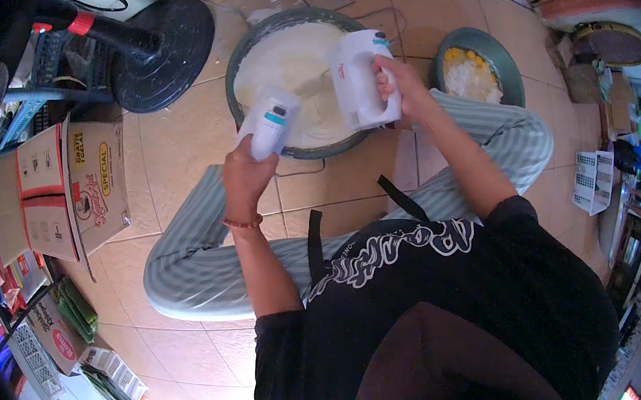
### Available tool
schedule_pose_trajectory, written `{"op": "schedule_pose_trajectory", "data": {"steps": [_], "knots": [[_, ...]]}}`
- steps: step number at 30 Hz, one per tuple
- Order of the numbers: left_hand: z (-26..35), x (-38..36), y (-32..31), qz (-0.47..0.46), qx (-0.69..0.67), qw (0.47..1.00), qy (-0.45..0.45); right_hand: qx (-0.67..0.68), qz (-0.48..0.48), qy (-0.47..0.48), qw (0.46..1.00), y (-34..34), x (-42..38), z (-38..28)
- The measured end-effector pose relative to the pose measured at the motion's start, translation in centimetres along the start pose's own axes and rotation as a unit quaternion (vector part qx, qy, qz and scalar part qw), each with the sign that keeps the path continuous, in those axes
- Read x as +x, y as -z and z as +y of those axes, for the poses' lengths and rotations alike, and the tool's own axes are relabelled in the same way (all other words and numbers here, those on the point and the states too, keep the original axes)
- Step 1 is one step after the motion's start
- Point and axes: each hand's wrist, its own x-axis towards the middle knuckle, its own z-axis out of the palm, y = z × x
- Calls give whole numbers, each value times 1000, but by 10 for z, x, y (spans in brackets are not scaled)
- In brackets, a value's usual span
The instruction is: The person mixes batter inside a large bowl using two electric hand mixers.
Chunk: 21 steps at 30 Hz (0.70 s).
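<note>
Between my bent legs and the wall stands a large dark green basin (235, 91) with pale, creamy batter (272, 57) in it. My left hand (250, 168) is closed round the handle of a white hand mixer (274, 122), held over the basin's left part. Over its right side, my right hand (400, 88) grips a second white hand mixer (352, 78) by its handle. The beaters of both are hidden below their bodies. To the right of the basin sits a smaller green bowl (510, 72) holding egg yolks (456, 54) and white powder (471, 82).
A black round stand base (175, 50) lies on the tiled floor at the upper left. Below it is an open cardboard box (101, 181). Cords run along the floor behind the basin. A white basket (593, 181) and shelves line the right side.
</note>
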Motion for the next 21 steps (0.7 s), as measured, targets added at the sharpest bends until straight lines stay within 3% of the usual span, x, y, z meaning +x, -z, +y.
{"op": "schedule_pose_trajectory", "data": {"steps": [4, 9, 11, 14, 17, 21], "knots": [[4, -7, -11, -55, 4, 995, -84, -29, 1, 6, 1000, 4, 28, -25], [23, -15, -27, -127, -3, 987, -101, -104, -38, 33, 993, 4, 91, -45], [28, -17, -36, -135, -15, 984, -115, -138, -39, 19, 990, -10, 109, -58], [33, -17, -46, -156, -31, 980, -119, -182, -114, 23, 976, -37, 120, -71], [40, -16, -52, -174, -62, 975, -124, -242, -106, 7, 964, -76, 119, -82], [46, -18, -63, -185, -56, 972, -131, -364, -188, -25, 912, -128, 124, -92]]}}
